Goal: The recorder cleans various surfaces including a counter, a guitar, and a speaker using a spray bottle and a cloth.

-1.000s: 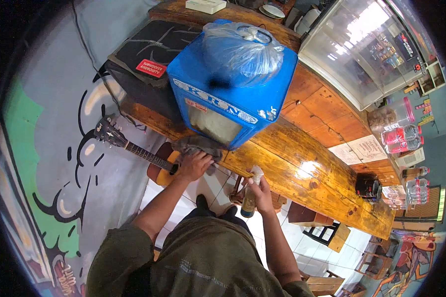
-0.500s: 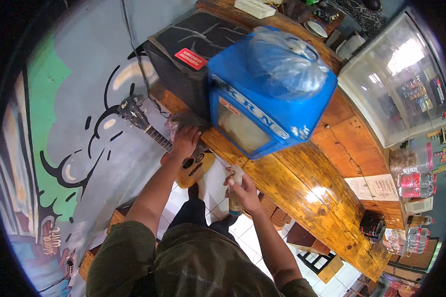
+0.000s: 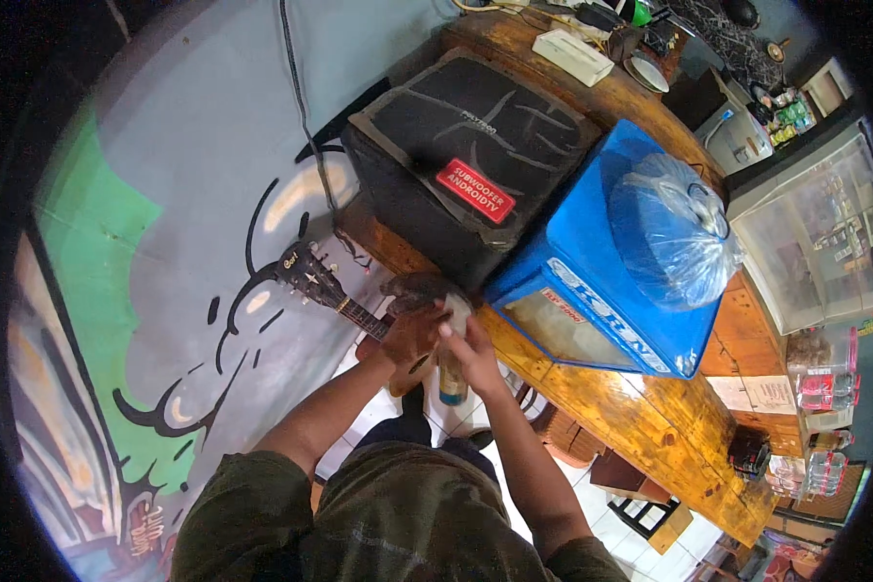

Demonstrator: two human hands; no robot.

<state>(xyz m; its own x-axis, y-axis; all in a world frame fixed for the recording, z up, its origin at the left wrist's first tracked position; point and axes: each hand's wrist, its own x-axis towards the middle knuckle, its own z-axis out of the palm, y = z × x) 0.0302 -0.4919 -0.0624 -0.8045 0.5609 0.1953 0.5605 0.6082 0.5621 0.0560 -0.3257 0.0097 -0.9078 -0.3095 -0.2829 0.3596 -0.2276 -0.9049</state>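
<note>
My right hand (image 3: 470, 355) is closed round the upper part of a clear spray bottle (image 3: 452, 385) with a pale top and bluish liquid at the bottom. Right beside it, my left hand (image 3: 409, 337) is closed on a dark grey-brown, crumpled cloth (image 3: 420, 288), close against the bottle's top. My fingers partly hide the cloth. To the left, a guitar (image 3: 307, 273) leans with its dark headstock and neck toward the painted wall. My left hand and arm cover most of its body.
A black speaker box (image 3: 456, 145) and a blue box (image 3: 592, 267) topped by a clear plastic bag (image 3: 671, 231) stand on the wooden counter (image 3: 611, 403), just beyond my hands. A painted wall (image 3: 223, 184) runs along the left. A black stool (image 3: 645, 514) is at lower right.
My left hand has come right and down with the cloth, meeting the spray bottle in my right hand. The view has shifted, so the boxes sit lower and farther right.
</note>
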